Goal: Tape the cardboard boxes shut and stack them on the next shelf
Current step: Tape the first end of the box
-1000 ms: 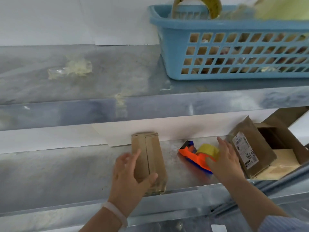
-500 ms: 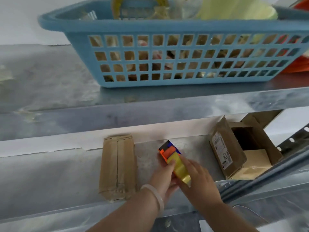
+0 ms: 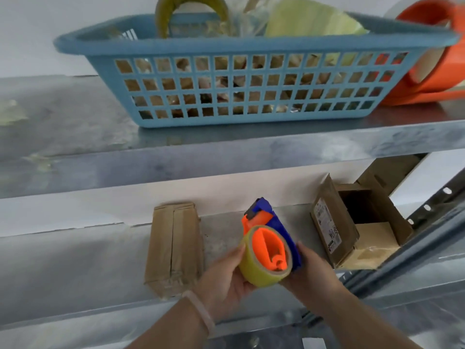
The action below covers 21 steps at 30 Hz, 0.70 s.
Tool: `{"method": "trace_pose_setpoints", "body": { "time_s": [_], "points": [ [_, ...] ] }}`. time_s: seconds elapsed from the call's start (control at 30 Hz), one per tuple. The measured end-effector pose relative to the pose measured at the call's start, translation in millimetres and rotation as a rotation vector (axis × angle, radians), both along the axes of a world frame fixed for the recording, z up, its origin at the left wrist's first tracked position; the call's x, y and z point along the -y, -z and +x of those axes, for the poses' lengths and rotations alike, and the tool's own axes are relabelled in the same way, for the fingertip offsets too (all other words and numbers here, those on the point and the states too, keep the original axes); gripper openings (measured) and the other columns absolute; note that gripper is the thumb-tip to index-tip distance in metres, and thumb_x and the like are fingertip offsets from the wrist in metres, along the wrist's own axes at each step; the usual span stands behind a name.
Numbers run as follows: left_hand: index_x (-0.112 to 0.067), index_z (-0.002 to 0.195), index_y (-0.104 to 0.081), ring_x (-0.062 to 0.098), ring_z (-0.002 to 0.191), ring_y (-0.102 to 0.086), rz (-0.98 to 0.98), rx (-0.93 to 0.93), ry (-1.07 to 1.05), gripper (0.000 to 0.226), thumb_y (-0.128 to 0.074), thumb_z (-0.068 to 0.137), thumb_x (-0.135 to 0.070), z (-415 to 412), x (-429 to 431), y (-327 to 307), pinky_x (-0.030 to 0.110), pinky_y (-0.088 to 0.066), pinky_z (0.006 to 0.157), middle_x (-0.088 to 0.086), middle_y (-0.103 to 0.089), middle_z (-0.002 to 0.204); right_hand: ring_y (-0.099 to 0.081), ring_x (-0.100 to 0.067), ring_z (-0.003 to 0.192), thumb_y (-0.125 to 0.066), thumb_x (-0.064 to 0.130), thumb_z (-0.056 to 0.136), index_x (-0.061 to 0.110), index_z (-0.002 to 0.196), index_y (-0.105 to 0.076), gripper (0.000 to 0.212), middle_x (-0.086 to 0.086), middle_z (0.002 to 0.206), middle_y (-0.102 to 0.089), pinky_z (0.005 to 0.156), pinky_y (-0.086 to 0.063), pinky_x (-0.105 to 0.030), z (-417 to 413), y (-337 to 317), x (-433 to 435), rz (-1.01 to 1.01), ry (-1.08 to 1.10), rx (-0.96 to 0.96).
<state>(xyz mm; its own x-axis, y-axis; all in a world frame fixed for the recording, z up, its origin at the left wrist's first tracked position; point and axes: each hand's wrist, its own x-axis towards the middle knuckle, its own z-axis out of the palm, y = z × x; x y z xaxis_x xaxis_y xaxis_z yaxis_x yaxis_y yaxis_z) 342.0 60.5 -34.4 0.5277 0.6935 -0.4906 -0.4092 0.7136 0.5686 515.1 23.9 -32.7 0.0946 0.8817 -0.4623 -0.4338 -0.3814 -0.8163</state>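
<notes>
Gripping the tape dispenser (image 3: 266, 250) in our left hand (image 3: 224, 275) and right hand (image 3: 312, 270), both curled round it, we hold it over the shelf (image 3: 75, 260) between closed box (image 3: 175, 248) and open box (image 3: 362, 227) (likely readying the tape).

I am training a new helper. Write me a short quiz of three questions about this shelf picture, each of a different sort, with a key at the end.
1. Multiple choice: what do the left hand and the right hand hold together? A) scissors B) a tape dispenser C) a marker
2. True or false: the labelled box has its flaps shut.
3. Fill in: the closed box lies on the person's ____ side of the tape dispenser.
Key: 1 B. 2 False: its flaps stand open. 3 left.
</notes>
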Motion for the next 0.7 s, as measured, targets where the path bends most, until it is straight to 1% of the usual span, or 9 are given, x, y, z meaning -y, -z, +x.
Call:
{"method": "trace_pose_setpoints", "body": {
  "time_s": [0.07,0.1,0.2,0.33,0.4,0.47,0.53,0.6,0.7],
  "points": [
    [0.0,0.13,-0.055,0.035,0.124,-0.053,-0.001,0.067,0.015,0.058,-0.05,0.083,-0.033,-5,4,-8,0.05,-0.045,0.102,0.021,-0.06,0.129,-0.071,-0.028,0.096,-0.043,0.022,0.094,0.002,0.108,-0.072,0.038,-0.024,0.119,-0.066,0.076,-0.058,-0.039,-9,-9,-1,-0.012,-0.055,-0.301],
    [0.0,0.131,-0.054,0.037,0.127,-0.05,0.011,0.086,0.017,0.058,-0.048,0.084,-0.033,-7,5,-12,0.052,-0.038,0.107,0.022,-0.059,0.13,-0.068,-0.032,0.101,-0.044,0.027,0.092,0.002,0.109,-0.072,0.041,-0.023,0.119,-0.066,0.078,-0.057,-0.041,-12,-12,-1,0.0,-0.066,-0.378],
    [-0.003,0.134,-0.051,0.036,0.13,-0.048,0.082,0.074,0.025,0.057,-0.04,0.089,-0.036,-11,10,-19,0.056,-0.029,0.113,0.02,-0.058,0.133,-0.06,-0.038,0.114,-0.04,0.035,0.098,0.002,0.127,-0.061,0.049,-0.024,0.129,-0.06,0.084,-0.055,-0.046,-18,-19,-2,0.071,-0.085,-0.447],
    [-0.006,0.127,-0.059,0.03,0.117,-0.059,0.121,-0.021,0.032,0.055,-0.042,0.089,-0.041,-14,16,-23,0.046,-0.048,0.1,0.017,-0.063,0.127,-0.063,-0.04,0.112,-0.046,0.037,0.095,0.001,0.128,-0.06,0.051,-0.025,0.126,-0.062,0.081,-0.056,-0.048,-17,-26,-1,0.086,-0.094,-0.501],
    [-0.005,0.124,-0.061,0.029,0.109,-0.062,0.126,-0.032,0.014,0.052,-0.044,0.088,-0.039,-17,19,-25,0.042,-0.052,0.093,0.018,-0.064,0.125,-0.064,-0.039,0.111,-0.048,0.034,0.094,0.007,0.131,-0.059,0.046,-0.023,0.126,-0.062,0.079,-0.056,-0.049,-16,-30,-2,0.125,-0.101,-0.513],
    [-0.001,0.125,-0.06,0.031,0.106,-0.063,0.178,-0.089,-0.034,0.045,-0.046,0.091,-0.027,-21,18,-26,0.045,-0.052,0.092,0.022,-0.064,0.122,-0.068,-0.032,0.104,-0.052,0.027,0.089,0.017,0.13,-0.061,0.044,-0.015,0.119,-0.068,0.077,-0.057,-0.045,-11,-32,-4,0.195,-0.086,-0.449],
    [0.001,0.126,-0.058,0.029,0.099,-0.065,0.21,-0.173,-0.141,0.036,-0.048,0.095,-0.014,-28,9,-28,0.045,-0.051,0.091,0.019,-0.068,0.114,-0.064,-0.03,0.113,-0.053,0.018,0.086,0.02,0.133,-0.059,0.047,-0.011,0.127,-0.065,0.085,-0.055,-0.042,-5,-37,-6,0.269,-0.098,-0.297],
    [-0.002,0.12,-0.061,0.024,0.091,-0.069,0.175,-0.185,-0.209,0.032,-0.048,0.096,-0.018,-38,-2,-38,0.041,-0.051,0.088,0.015,-0.072,0.104,-0.062,-0.031,0.116,-0.061,0.009,0.08,0.019,0.132,-0.059,0.053,-0.011,0.13,-0.063,0.088,-0.056,-0.034,-1,-43,-6,0.317,-0.176,-0.135],
    [-0.006,0.104,-0.067,0.025,0.084,-0.072,0.12,-0.199,-0.126,0.031,-0.049,0.096,-0.031,-53,-13,-53,0.038,-0.059,0.073,0.016,-0.072,0.1,-0.067,-0.028,0.107,-0.074,0.006,0.076,0.018,0.127,-0.063,0.054,-0.009,0.121,-0.069,0.081,-0.056,-0.028,0,-53,-3,0.346,-0.318,0.107]
  ]
}}
